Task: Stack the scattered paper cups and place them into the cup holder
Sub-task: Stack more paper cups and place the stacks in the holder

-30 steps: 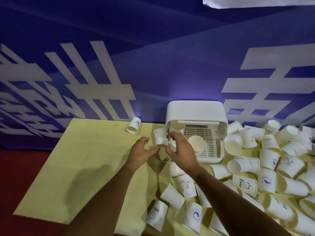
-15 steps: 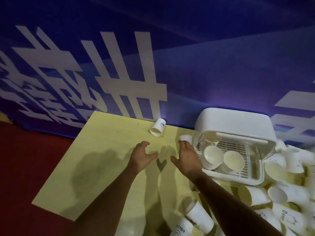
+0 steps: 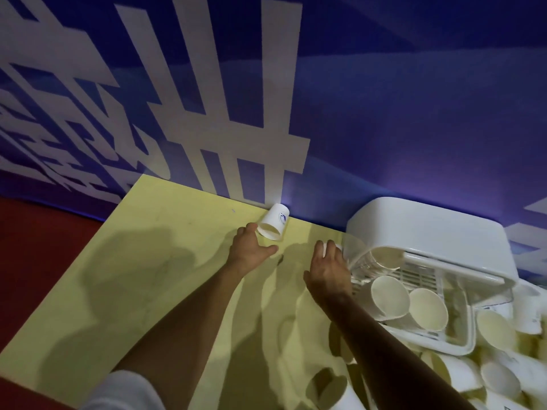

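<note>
Well left of the cup holder (image 3: pixel 429 232), the left hand (image 3: pixel 251 252), spread and empty, is nearer the stray paper cup (image 3: pixel 273 221) lying tipped just beyond its fingertips, mouth toward it, while the right hand (image 3: pixel 328 270) hangs loosely open beside the holder.

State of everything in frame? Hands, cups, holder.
Lone cup: on its side, mouth toward camera.
Holder: lid raised, loose cups lying inside.
Cup pile: scattered, unstacked.
Left hand: open, fingertips at lone cup's rim.
Right hand: open, beside holder.
</note>
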`<state>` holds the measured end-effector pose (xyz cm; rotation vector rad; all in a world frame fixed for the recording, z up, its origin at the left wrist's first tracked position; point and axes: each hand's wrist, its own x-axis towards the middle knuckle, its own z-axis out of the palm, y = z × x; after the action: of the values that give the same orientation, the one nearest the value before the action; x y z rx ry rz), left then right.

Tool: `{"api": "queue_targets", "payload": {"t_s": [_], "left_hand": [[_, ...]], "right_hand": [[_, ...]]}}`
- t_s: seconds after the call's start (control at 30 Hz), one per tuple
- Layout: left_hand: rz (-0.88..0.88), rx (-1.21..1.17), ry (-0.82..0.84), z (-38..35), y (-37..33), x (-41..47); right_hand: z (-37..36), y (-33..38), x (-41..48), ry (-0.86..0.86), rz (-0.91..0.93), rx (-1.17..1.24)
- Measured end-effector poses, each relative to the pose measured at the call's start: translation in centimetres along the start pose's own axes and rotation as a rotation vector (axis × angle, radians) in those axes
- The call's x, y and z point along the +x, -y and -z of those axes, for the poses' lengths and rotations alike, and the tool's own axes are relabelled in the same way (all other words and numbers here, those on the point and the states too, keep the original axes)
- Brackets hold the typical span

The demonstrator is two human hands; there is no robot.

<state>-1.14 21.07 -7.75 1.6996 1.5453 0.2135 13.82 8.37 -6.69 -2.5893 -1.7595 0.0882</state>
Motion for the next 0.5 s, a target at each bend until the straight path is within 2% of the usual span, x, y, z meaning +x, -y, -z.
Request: {"api": "queue_targets", "payload": {"t_s": [0.17, 0.5], "left_hand": [[0.046, -0.003, -0.046, -1.7, -0.8, 2.4], [0.063, 0.013, -0.166, -4.6, -1.3, 4.9]], "right_hand": [[-1.6, 0.3, 0.5, -0.072, -0.005, -0.102], [-4.0, -0.7, 1.3, -0.009, -0.059, 0.061]]}}
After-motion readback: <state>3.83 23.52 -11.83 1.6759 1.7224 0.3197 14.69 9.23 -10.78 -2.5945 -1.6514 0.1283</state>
